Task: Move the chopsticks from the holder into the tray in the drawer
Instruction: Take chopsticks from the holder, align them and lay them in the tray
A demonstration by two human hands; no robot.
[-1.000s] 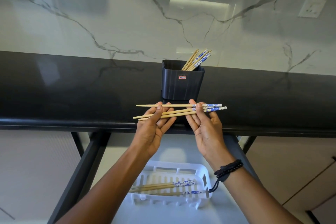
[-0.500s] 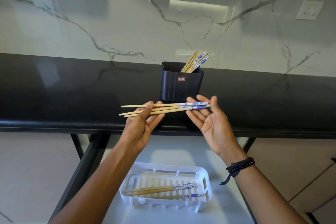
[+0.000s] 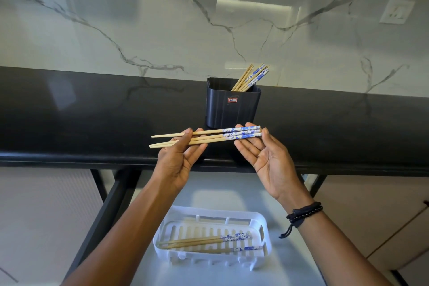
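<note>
- A glossy black countertop runs across in front of you. Behind it is a white marble wall with grey veins and a wall outlet at the upper right.
- Below the counter edge the drawer stands open. Its floor is pale grey, and a white slotted tray lies in it.
- The black holder stands on the counter near its front edge, with a small red-and-white label on its face.
- The held chopsticks are three pale wooden sticks with blue-and-white patterned tops. They lie nearly level just in front of the holder.
- Your left hand pinches their plain part, thumb on top against the fingers beneath.
- Your right hand is palm up with fingers straight, and the patterned ends rest on its fingertips. A beaded bracelet circles that wrist.
- The leaning chopsticks stick out of the holder's right corner.
- The tray chopsticks lie lengthwise in the tray.
</note>
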